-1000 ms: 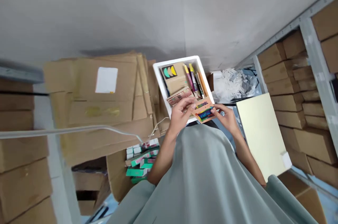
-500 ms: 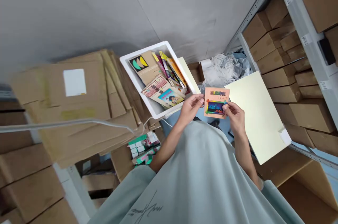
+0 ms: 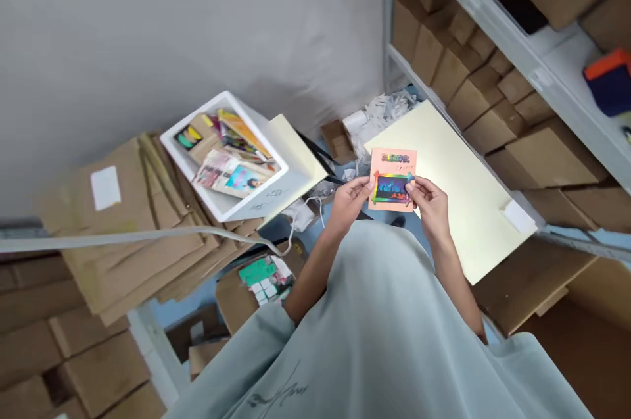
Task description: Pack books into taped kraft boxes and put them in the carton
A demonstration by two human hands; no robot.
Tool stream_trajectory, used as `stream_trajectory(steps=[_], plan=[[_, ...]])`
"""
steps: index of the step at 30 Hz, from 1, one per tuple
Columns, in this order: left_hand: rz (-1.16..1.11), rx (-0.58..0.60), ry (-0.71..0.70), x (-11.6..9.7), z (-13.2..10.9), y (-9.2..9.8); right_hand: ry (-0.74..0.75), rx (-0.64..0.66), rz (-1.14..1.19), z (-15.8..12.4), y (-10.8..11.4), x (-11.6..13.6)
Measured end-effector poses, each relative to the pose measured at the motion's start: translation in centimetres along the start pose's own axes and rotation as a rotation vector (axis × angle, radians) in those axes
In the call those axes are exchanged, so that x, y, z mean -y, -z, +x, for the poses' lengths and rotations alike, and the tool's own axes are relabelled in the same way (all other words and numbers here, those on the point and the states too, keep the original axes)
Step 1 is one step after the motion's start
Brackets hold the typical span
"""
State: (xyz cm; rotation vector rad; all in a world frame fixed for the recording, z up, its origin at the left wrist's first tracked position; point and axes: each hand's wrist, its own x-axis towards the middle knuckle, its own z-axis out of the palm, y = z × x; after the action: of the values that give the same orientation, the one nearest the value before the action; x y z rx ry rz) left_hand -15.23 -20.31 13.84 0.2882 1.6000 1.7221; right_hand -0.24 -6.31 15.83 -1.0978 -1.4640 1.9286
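a: how far has the work been brought?
b: one pink card (image 3: 393, 179) is held up clear of the white box (image 3: 231, 207), which is seen well to the left of the fingers, with booklets lying inside. the card has not been set down anywhere.
a: and the fingers?
b: the left hand (image 3: 348, 198) is closed narrowly on the card's left edge and the right hand (image 3: 428, 203) on its right edge, with thumbs laid on the printed face. a cream board (image 3: 463, 208) is seen just behind the fingers and to their right.
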Motion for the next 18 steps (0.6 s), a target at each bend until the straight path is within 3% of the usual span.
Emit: stream_trajectory(steps=[5, 10, 14, 18], plan=[[0.130, 0.240, 0.127, 0.7, 1.6, -7.3, -0.033, -0.191, 0.085, -0.9, 7.4, -2.2], [0.221, 0.396, 0.183, 2.3, 4.1, -13.3, 0.019, -0.445, 0.047, -1.6, 11.6, -3.7], [0.253, 0.504, 0.128, 2.8, 6.7, -16.5, 0.110, -0.689, -0.124, -2.5, 12.1, -1.8], [0.263, 0.600, 0.036, 1.5, 8.8, -18.1, 0.129, -0.682, -0.114, -1.5, 9.2, 0.8]])
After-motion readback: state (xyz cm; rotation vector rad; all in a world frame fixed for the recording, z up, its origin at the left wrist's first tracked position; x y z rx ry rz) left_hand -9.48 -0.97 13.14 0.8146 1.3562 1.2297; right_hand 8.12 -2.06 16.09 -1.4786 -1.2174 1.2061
